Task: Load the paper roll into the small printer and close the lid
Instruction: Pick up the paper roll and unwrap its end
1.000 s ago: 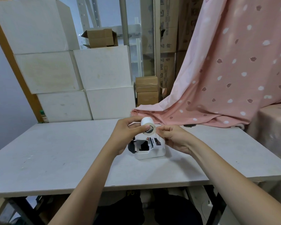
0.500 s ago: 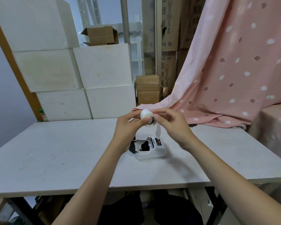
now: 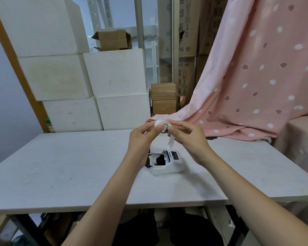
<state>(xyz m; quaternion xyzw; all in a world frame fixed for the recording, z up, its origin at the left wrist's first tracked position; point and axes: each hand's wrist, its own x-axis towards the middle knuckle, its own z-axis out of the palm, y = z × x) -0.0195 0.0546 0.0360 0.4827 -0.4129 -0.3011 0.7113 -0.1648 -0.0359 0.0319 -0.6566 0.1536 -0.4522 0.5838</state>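
We are pinching the paper roll (image 3: 163, 128) between both hands' closed fingers (image 3: 171, 129), freeing its tail (keep it untwisted) above the open printer (image 3: 164, 163) mid-tabletop (image 3: 69, 174).

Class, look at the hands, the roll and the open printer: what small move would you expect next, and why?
Probably lower the paper roll into the printer. Both hands, left hand and right hand, hold it above the open, empty-looking bay, with a loose strip hanging free.
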